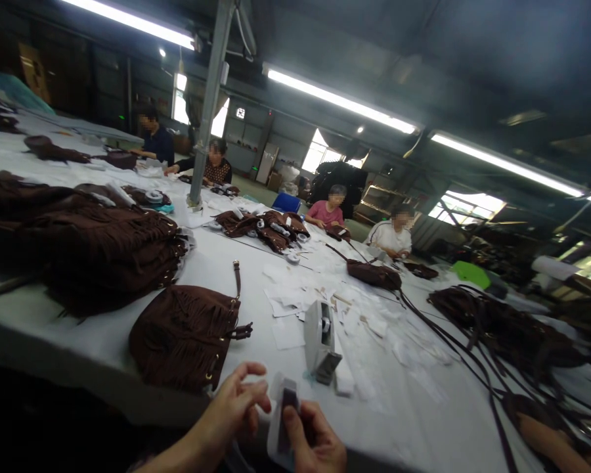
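My right hand pinches a small dark piece in translucent white wrap between thumb and fingers. What the dark piece is, I cannot make out. My left hand is just left of it, fingers half curled and apart, with nothing visible in them. A dark brown fringed drawstring bag lies flat beyond my left hand, its buckled strap end pointing away. Past my right hand stands a grey-white tape dispenser, with a small white block beside it.
Brown fringed bags are piled at the left. Paper scraps and clear plastic litter the white table. More bags with long straps lie at the right, near another person's arm. A metal post rises from the table; several people sit across it.
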`<action>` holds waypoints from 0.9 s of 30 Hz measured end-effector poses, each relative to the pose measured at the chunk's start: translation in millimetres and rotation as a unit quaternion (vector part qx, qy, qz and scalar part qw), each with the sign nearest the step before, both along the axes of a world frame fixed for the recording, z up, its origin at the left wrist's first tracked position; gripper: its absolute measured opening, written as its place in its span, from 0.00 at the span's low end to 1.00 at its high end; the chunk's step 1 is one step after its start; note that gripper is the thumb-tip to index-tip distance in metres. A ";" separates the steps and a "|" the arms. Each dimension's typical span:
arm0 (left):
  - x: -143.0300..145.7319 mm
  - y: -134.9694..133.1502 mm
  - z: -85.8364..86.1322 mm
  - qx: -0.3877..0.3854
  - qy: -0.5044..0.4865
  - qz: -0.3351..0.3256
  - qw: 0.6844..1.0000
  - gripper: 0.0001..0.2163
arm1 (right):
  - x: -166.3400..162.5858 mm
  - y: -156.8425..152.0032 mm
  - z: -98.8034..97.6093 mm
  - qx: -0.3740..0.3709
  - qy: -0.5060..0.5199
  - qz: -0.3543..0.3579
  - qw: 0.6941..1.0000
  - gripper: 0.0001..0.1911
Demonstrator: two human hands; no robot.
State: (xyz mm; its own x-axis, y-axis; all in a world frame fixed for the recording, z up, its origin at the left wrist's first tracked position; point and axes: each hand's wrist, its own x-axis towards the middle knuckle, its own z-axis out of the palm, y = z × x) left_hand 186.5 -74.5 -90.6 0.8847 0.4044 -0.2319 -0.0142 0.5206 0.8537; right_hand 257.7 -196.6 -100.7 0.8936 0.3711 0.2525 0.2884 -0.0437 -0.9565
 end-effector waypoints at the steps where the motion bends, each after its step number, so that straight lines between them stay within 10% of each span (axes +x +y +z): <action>1: -2.5 -0.1 -1.6 0.097 -0.032 0.032 0.994 0.12 | 3.4 -1.1 2.2 0.014 0.078 0.019 0.997 0.16; 5: -6.9 0.1 -7.6 0.397 -0.151 0.012 0.905 0.12 | 6.3 0.7 8.4 0.072 0.211 0.078 0.972 0.20; 12: 5.9 -18.0 -25.4 0.471 -0.123 0.017 0.874 0.15 | 0.9 8.7 18.0 0.110 0.192 0.032 0.975 0.17; 21: 19.3 -31.6 -13.7 0.124 -0.146 0.006 0.981 0.14 | 3.8 9.0 6.3 0.017 -0.034 -0.033 0.999 0.17; 27: 16.6 -22.4 -4.1 -0.216 -0.140 -0.020 0.966 0.10 | 4.5 2.3 -14.3 -0.080 -0.332 -0.032 0.939 0.19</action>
